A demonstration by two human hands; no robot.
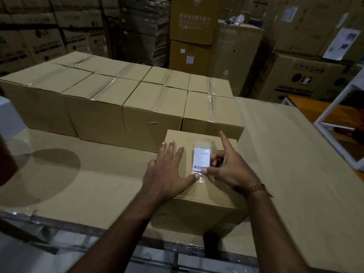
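With the left hand point(165, 174) spread flat on the carton point(189, 137) top and the right hand point(230, 168) pinching the taped barcode label point(201, 159) lying there, a hurried press could have creased it or set it crooked.

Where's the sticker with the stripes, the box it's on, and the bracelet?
barcode label point(201, 158): head view, middle of its white printed part.
cardboard box point(197, 211): head view, its near front face.
bracelet point(256, 187): head view, links on the right wrist.
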